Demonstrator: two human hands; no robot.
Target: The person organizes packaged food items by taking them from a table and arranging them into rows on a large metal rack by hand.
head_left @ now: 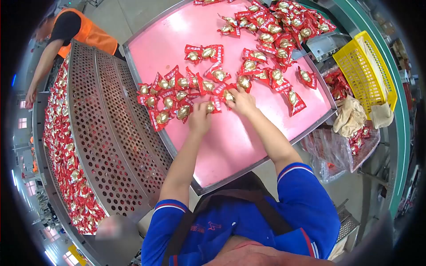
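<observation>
Red and gold wrapped packets (182,83) lie spread over a pink tabletop (230,155) with a metal rim. My left hand (200,119) is at the near edge of the middle group, its fingertips by a packet with a gold centre (210,107). Just to its right, my right hand (242,101) reaches in with its fingers on another packet (228,95). The fingertips of both hands are partly hidden among the wrappers, and whether either hand grips a packet is unclear. A larger heap of the same packets (284,26) sits at the table's far right.
A perforated metal chute (111,128) stands at the left, beside a long mass of packets (71,168). A person in an orange vest (86,29) is beyond it. On the right are a yellow basket (361,66), cloths (350,116) and a plastic-lined container (328,148).
</observation>
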